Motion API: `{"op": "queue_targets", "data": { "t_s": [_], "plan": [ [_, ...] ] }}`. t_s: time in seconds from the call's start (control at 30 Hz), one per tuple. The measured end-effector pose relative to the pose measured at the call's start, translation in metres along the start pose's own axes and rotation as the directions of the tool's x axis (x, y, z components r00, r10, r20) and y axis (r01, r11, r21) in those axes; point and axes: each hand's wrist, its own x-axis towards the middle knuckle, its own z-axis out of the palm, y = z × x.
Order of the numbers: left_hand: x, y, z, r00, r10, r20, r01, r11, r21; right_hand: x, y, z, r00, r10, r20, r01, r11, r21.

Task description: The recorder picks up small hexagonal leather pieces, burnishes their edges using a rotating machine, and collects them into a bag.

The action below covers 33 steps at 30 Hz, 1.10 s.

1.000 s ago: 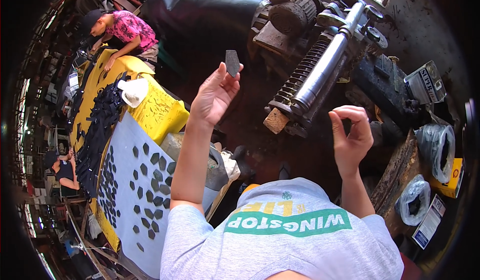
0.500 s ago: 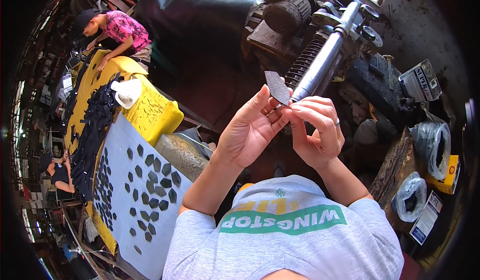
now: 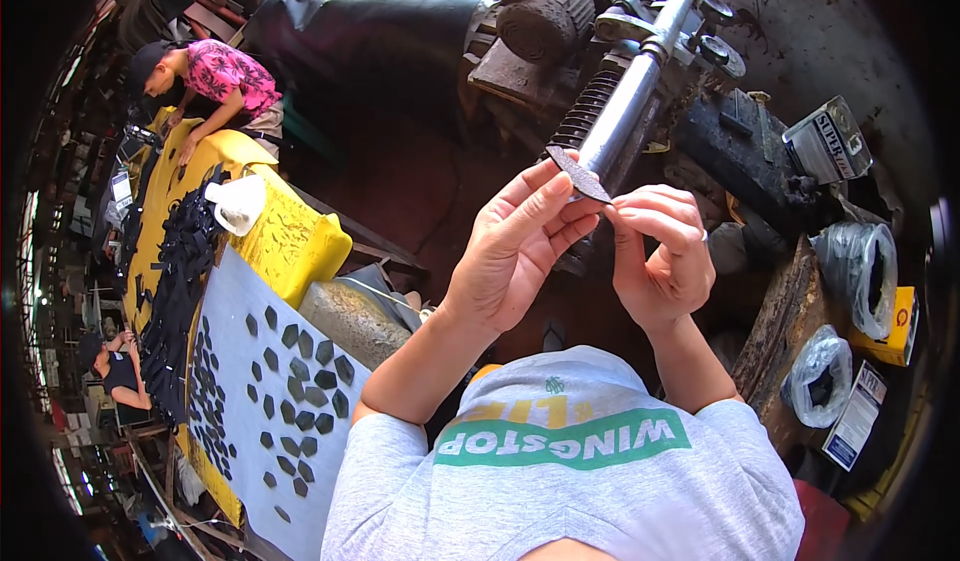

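Observation:
A small flat dark grey piece with a pointed end (image 3: 582,178) is held up in front of my chest, its rough face tilted. My left hand (image 3: 515,246) grips it between the thumb and fingers. At its right tip, my right hand (image 3: 665,246) pinches the edge with thumb and forefinger; a ring shows on one finger. Just beyond both hands stands a machine with a shiny metal roller (image 3: 625,111). To my left, a pale sheet (image 3: 240,281) carries several dark pentagon-like pieces (image 3: 308,373), laid out in loose rows.
A yellow-covered table (image 3: 310,241) at the left bears dark strips (image 3: 180,271) and a white jug (image 3: 238,204). Two other people work along it. A motor (image 3: 550,21) sits beside the roller. At right are a metal can (image 3: 828,143), plastic-wrapped coils (image 3: 862,276) and a wooden plank (image 3: 785,331).
The piece has tipped from upright to flatter, its point now toward my right fingers. My right hand has shifted slightly right, and the whole view has turned a little.

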Motion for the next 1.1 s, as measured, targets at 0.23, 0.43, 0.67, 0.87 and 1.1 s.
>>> {"op": "queue_targets", "data": {
  "t_s": [0.23,0.43,0.67,0.87,1.1],
  "plan": [
    [0.008,0.021,-0.013,0.916,0.398,-0.047,-0.343,0.839,0.423,-0.011,0.009,-0.047,0.662,0.75,0.002,-0.641,0.565,0.52],
    [0.02,0.04,-0.05,0.821,0.57,-0.021,-0.392,0.591,0.705,-0.057,0.027,-0.071,0.011,0.881,0.473,-0.649,-0.353,0.673],
    [0.027,0.042,-0.071,0.889,0.457,0.033,-0.316,0.559,0.767,-0.057,0.025,-0.044,-0.127,0.849,0.512,-0.638,-0.466,0.613],
    [0.035,0.046,-0.086,0.93,0.227,0.291,-0.351,0.301,0.887,-0.058,0.029,-0.025,-0.062,0.889,0.454,-0.715,-0.357,0.601],
    [0.05,0.049,-0.096,0.94,0.025,0.341,-0.31,0.48,0.82,-0.079,0.04,-0.045,-0.052,0.958,0.284,-0.778,-0.217,0.59]
  ]
}}
